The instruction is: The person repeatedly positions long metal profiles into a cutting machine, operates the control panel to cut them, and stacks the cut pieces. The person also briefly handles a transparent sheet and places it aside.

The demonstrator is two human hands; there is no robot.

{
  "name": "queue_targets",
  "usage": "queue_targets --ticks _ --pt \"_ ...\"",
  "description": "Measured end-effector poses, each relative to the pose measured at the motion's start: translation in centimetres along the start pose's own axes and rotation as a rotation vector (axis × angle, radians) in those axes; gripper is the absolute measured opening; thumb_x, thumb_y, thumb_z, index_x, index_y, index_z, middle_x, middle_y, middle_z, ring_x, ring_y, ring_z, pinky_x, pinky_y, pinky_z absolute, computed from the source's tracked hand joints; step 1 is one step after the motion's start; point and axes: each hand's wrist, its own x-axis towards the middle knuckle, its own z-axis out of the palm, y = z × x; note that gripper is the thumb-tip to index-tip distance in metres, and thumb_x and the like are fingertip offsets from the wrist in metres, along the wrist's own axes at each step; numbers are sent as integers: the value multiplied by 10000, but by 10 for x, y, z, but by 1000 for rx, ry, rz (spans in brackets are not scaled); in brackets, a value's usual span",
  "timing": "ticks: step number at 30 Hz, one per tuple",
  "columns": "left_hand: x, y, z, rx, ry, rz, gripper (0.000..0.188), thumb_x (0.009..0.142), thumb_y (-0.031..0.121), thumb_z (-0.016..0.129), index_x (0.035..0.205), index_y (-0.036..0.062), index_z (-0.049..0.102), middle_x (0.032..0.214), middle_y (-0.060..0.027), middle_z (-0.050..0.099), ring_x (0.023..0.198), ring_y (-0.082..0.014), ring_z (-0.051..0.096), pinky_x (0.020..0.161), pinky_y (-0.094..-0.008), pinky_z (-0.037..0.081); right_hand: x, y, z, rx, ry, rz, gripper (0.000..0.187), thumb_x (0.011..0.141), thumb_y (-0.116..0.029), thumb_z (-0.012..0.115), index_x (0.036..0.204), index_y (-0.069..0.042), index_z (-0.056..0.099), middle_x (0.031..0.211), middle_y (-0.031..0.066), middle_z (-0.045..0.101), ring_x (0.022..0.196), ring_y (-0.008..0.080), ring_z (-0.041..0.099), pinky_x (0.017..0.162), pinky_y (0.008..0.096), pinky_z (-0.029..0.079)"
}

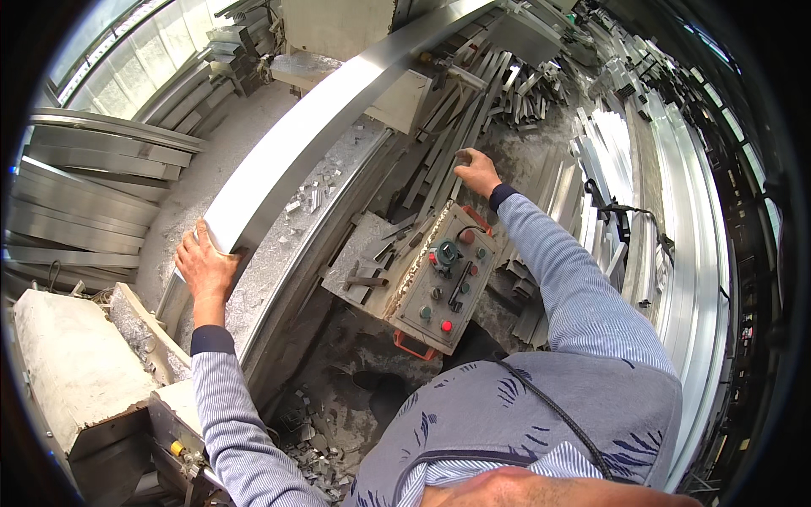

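The near end of a long aluminium beam (312,127) is being gripped by the left hand (205,266), fingers clamped over its edge, left of the control box (442,283). A small dark knob (462,158) beyond the box is being closed on by the right hand (479,172).

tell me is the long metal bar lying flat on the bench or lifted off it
Lying flat. The long metal bar rests along the chip-strewn bench, and the left hand presses on its near end.
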Motion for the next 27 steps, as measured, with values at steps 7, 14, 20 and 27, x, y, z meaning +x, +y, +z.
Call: queue_targets --ticks 7,14,20,27 --pt "-4 4 -25 -41 -110 -33 1092 750 602 882 1610 101 432 1454 -192 519 1357 -376 478 1196 -517 324 -90 -77 21 -139 -170 -232 520 833 -169 696 1319 15 686 1273 192 694 1197 341 675 1070 418 534" --pt "-5 3 -18 -30 -44 8 1122 741 607 889 1609 69 424 1437 -183 495 1327 -367 467 1189 -522 316 -52 -112 75 167 -192 -114 658 820 -231 738 1413 28 619 1351 212 673 1232 324 673 1068 413 542" --pt "-1 2 -21 -43 -124 16 1157 735 580 906 1622 55 379 1489 -208 432 1359 -378 420 1228 -543 259 52 -176 166 718 -167 132 1006 876 -401 798 1647 -1 291 1506 277 504 1362 374 548 1112 448 471" --pt "3 4 -27 -168 -84 13 1105 701 448 949 1588 49 424 1464 -232 447 1350 -405 428 1213 -552 277 139 -220 224 1126 -20 515 618 975 -536 691 1434 -126 630 1305 92 641 1111 255 607 956 473 505"
